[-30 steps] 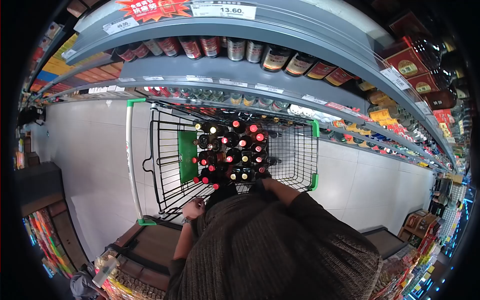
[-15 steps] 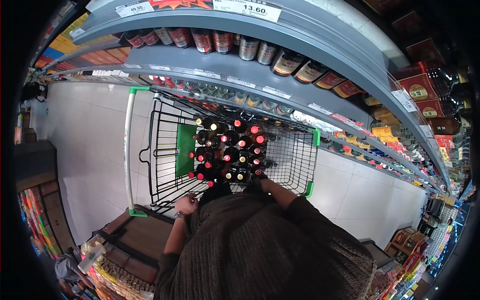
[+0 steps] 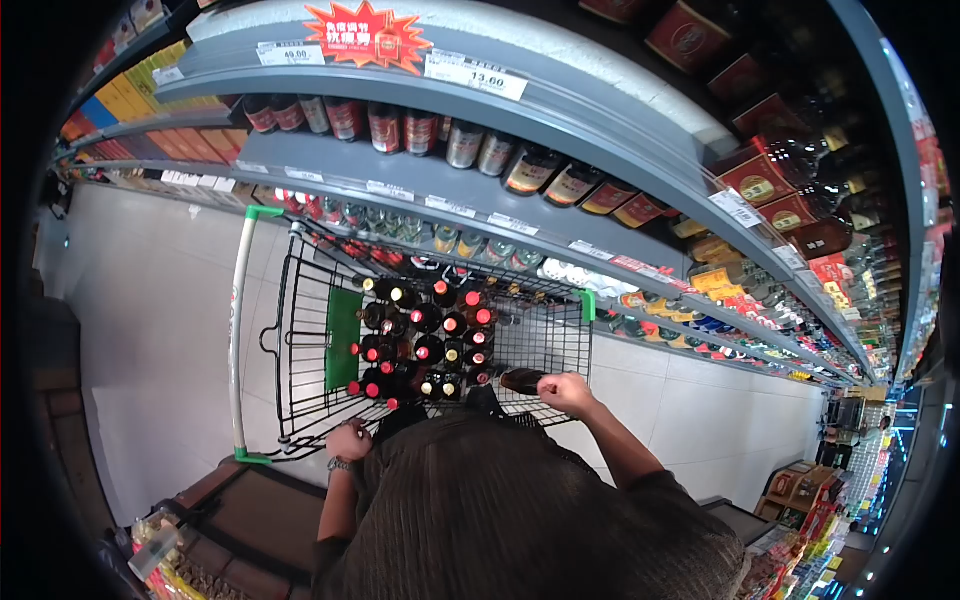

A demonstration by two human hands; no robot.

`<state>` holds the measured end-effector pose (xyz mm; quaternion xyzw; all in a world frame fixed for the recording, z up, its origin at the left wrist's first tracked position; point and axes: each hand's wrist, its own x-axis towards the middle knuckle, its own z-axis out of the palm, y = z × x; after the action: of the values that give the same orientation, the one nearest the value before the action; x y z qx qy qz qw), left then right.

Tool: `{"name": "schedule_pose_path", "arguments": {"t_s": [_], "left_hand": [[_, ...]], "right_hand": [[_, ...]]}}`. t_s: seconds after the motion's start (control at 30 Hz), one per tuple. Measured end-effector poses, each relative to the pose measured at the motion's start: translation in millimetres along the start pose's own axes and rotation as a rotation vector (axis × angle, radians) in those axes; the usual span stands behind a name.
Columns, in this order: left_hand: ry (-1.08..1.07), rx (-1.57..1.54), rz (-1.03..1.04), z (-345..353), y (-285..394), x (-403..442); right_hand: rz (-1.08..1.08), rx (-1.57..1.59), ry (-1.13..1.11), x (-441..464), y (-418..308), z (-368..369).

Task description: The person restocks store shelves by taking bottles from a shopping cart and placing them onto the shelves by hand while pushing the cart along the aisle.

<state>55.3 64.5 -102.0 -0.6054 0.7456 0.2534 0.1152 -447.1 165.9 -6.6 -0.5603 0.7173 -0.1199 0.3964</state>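
My right hand (image 3: 567,394) is closed around one end of a dark bottle (image 3: 522,381), which lies nearly level over the near side of the shopping cart (image 3: 548,340). Several dark bottles (image 3: 427,319) with red or pale yellow caps stand packed together in the cart, beside its green panel (image 3: 343,338). Near the cart's lower left edge is my left hand (image 3: 348,440), its fingers curled in. Whether they grip anything is hidden. A watch or bracelet (image 3: 340,464) circles that wrist.
Shelving (image 3: 340,160) with rows of bottles and price tags runs along the far side of the cart. The cart's pale handle (image 3: 238,330) stands at the left. A brown display stand (image 3: 265,510) is behind my left arm. Tiled floor (image 3: 160,330) lies at both ends.
My right hand has come out from beside my body to the right and now holds a dark bottle. The cart and shelf sit slightly lower and further left in view.
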Motion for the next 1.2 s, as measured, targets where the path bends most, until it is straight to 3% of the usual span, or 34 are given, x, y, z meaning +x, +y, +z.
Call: {"name": "schedule_pose_path", "arguments": {"t_s": [0.03,0.1,0.23,0.33,0.43,0.5,0.63,0.83,1.0,1.2], "left_hand": [[0.019,-0.037,-0.015,3,-2,0],[0.047,-0.064,0.002,2,-1,-2],[0.157,-0.081,0.041,5,0,-5],[0.109,-0.037,0.015,5,-2,-3],[0.094,-0.038,0.006,10,-7,-1],[0.082,-0.053,-0.007,1,-1,-7],[0.055,-0.039,-0.022,1,-2,-7],[0.106,-0.046,-0.006,7,-6,-8],[0.14,-0.015,0.015,12,-7,-6],[0.117,-0.053,0.006,5,-2,-6]], "right_hand": [[-0.128,0.079,0.122,-9,2,-14],[-0.044,0.187,0.157,-34,-49,-74],[-0.13,0.288,0.292,-86,-156,-194],[-0.452,0.235,0.513,-112,-201,-275],[-0.612,0.135,0.839,-118,-254,-337],[-0.57,0.315,0.822,-115,-288,-367],[-0.51,0.257,0.846,-82,-326,-410],[-0.405,0.097,0.768,-25,-331,-447],[-0.223,0.082,0.666,-11,-328,-466],[0.05,0.009,0.707,-5,-328,-481]]}}
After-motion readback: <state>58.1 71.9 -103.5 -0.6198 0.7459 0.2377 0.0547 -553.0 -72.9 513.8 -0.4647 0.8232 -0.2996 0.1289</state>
